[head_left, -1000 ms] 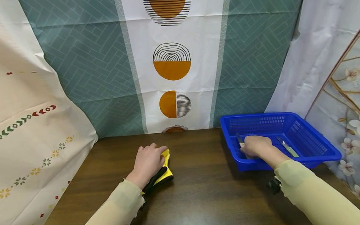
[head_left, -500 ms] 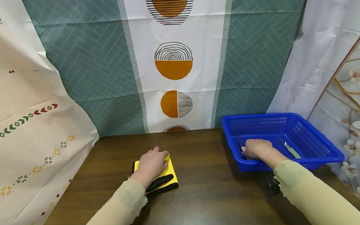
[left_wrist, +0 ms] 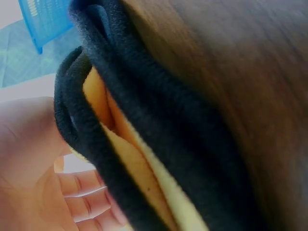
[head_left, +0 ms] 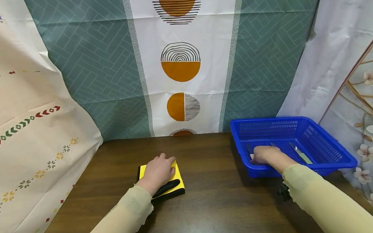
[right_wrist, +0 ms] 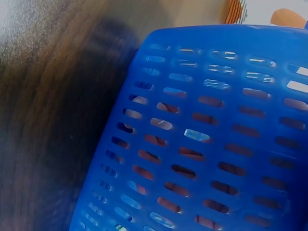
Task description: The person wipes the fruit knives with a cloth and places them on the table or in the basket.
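My left hand point(head_left: 158, 171) rests on a folded yellow cloth point(head_left: 179, 175) with black edging, which lies on the table. The left wrist view shows fairly straight fingers point(left_wrist: 86, 185) and the thumb side against one raised black-edged fold of the cloth point(left_wrist: 144, 120). Inside the blue plastic basket point(head_left: 333, 165), my right hand point(head_left: 266, 155) is curled round the pale handle of a knife point(head_left: 249, 148), whose blade points away from me. In the right wrist view the perforated basket wall point(right_wrist: 226, 159) hides most of that hand; skin shows through its slots.
A knife with a light green handle point(head_left: 301, 154) lies in the basket, right of my hand. Another narrow blade tip point(head_left: 273, 144) shows just past my knuckles. Brown wooden table point(head_left: 211, 200) extends between both hands. Patterned cloths hang behind and at both sides.
The cloth, bunched and partly lifted under my left hand a second ago, now lies flatter and more spread out. My right hand stays in the basket; a blade tip has come into sight beyond it.
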Demonstrator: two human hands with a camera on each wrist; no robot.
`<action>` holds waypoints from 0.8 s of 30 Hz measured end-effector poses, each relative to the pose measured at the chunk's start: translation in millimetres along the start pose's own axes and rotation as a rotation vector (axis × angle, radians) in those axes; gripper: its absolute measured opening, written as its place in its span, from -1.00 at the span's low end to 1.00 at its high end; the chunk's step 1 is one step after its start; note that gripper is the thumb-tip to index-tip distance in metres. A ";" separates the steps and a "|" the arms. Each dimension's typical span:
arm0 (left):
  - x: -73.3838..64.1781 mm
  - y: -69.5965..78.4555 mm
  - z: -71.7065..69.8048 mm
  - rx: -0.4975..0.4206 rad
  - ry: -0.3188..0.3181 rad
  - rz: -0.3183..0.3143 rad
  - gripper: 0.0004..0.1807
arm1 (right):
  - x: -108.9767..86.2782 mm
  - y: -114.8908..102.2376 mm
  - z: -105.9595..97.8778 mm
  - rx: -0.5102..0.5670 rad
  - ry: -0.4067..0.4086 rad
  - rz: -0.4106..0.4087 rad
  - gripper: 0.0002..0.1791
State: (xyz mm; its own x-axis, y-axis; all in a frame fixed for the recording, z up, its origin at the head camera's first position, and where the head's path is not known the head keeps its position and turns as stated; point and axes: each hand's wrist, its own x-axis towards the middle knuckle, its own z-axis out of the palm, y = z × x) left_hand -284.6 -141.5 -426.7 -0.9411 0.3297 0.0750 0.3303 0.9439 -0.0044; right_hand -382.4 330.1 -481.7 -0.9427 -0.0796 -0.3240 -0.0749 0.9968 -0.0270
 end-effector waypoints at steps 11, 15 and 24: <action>0.2 -1.6 -3.5 0.014 -0.026 0.028 -0.49 | -106.0 -70.0 -66.5 0.033 0.028 0.035 -0.59; -1.4 -3.4 -6.7 0.007 -0.052 0.018 -0.37 | -122.6 -77.7 -75.7 0.013 0.131 0.014 -0.58; -13.8 -0.8 -18.6 -0.008 -0.031 0.005 -0.22 | -149.8 -99.1 -68.9 0.064 0.470 -0.097 -0.25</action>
